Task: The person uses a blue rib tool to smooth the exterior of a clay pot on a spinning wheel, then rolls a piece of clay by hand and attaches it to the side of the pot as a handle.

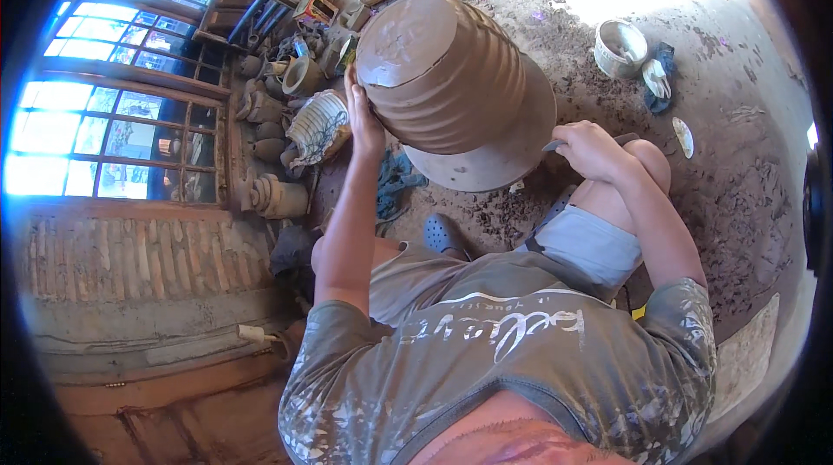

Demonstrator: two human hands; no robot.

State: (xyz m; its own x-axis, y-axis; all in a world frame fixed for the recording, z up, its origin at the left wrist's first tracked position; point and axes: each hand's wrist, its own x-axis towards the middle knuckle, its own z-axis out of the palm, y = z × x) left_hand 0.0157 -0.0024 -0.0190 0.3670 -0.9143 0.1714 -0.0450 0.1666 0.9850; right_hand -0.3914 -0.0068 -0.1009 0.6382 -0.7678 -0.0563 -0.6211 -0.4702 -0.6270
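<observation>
A large brown clay pot with ridged sides stands upside down on a round pale disc, its smooth flat base facing up. My left hand lies along the pot's left side with fingers stretched out, partly hidden behind the clay. To the right of the disc, my right hand is closed around a thin, flat grey tool. One end of the tool points toward the disc and the other shows past my knuckles. A gap separates the tool from the pot's wall.
Clay scraps litter the floor. A white bucket stands at the far right, beside a dark blue cloth. Several small pots and a ridged basin crowd the left, under a window. A blue cloth lies by the disc.
</observation>
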